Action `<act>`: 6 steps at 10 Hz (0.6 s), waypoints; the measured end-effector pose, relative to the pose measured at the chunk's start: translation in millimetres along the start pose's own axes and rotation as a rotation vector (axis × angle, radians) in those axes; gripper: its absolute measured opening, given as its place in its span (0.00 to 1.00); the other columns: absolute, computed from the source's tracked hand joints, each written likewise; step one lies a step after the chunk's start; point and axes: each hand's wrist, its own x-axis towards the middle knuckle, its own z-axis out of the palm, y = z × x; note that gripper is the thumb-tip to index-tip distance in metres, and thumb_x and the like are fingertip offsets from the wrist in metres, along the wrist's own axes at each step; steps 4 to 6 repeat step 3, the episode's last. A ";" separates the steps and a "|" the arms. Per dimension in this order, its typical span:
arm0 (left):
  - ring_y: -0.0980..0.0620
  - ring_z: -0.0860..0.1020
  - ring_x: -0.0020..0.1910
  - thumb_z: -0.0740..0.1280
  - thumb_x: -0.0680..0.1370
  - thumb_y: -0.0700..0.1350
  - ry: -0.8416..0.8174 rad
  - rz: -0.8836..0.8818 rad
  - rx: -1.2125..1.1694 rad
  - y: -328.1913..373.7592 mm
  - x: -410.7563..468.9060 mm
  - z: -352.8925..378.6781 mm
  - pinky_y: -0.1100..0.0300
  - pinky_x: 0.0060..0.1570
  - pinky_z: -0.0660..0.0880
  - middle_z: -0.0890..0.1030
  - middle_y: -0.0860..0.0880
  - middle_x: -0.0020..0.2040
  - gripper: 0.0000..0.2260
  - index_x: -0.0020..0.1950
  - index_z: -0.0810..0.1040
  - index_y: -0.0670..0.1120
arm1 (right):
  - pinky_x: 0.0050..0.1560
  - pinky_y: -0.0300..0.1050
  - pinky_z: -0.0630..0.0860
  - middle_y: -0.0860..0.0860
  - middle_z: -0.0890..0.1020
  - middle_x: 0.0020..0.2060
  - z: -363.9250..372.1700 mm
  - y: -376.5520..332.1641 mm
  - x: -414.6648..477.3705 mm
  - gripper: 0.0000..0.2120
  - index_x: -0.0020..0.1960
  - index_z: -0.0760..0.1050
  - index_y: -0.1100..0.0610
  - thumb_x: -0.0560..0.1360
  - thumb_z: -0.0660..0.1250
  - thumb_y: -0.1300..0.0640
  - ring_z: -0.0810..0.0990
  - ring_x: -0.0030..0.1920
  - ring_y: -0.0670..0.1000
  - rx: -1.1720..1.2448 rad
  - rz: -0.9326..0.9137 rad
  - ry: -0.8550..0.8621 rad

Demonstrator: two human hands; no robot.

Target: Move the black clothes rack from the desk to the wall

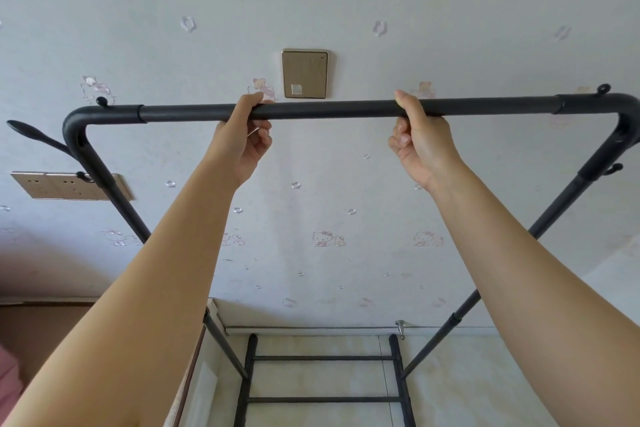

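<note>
The black clothes rack (332, 109) fills the view, its top bar running level from left to right close to the patterned wall (311, 184). Both of my hands are wrapped around that top bar. My left hand (244, 135) grips it left of centre, and my right hand (419, 139) grips it right of centre. The side poles slope down and inward to a base with two black crossbars (322, 378) on the pale floor by the skirting. Small hooks stick out at the upper corners.
A gold switch plate (304, 74) is on the wall just behind the bar. A gold socket panel (69, 185) sits at the left behind the rack's left pole. A brown piece of furniture (41, 329) stands at the lower left. A metal door stop (401, 328) is by the skirting.
</note>
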 end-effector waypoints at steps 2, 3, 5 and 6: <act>0.57 0.76 0.30 0.69 0.79 0.50 -0.101 0.065 0.135 -2.8 -13.1 -14.1 0.65 0.34 0.75 0.76 0.54 0.32 0.07 0.45 0.78 0.48 | 0.35 0.35 0.73 0.49 0.79 0.30 -14.0 -0.9 -9.7 0.05 0.41 0.79 0.58 0.75 0.72 0.58 0.75 0.31 0.45 -0.038 -0.022 -0.112; 0.57 0.79 0.32 0.69 0.80 0.47 -0.077 0.121 0.363 -11.1 -25.9 -42.4 0.66 0.35 0.75 0.78 0.53 0.37 0.04 0.47 0.79 0.49 | 0.42 0.37 0.78 0.49 0.82 0.32 -40.2 8.1 -21.5 0.01 0.46 0.80 0.58 0.76 0.71 0.60 0.79 0.35 0.46 -0.223 -0.056 -0.115; 0.57 0.79 0.32 0.69 0.80 0.47 -0.077 0.121 0.363 -11.1 -25.9 -42.4 0.66 0.35 0.75 0.78 0.53 0.37 0.04 0.47 0.79 0.49 | 0.42 0.37 0.78 0.49 0.82 0.32 -40.2 8.1 -21.5 0.01 0.46 0.80 0.58 0.76 0.71 0.60 0.79 0.35 0.46 -0.223 -0.056 -0.115; 0.57 0.79 0.32 0.69 0.80 0.47 -0.077 0.121 0.363 -11.1 -25.9 -42.4 0.66 0.35 0.75 0.78 0.53 0.37 0.04 0.47 0.79 0.49 | 0.42 0.37 0.78 0.49 0.82 0.32 -40.2 8.1 -21.5 0.01 0.46 0.80 0.58 0.76 0.71 0.60 0.79 0.35 0.46 -0.223 -0.056 -0.115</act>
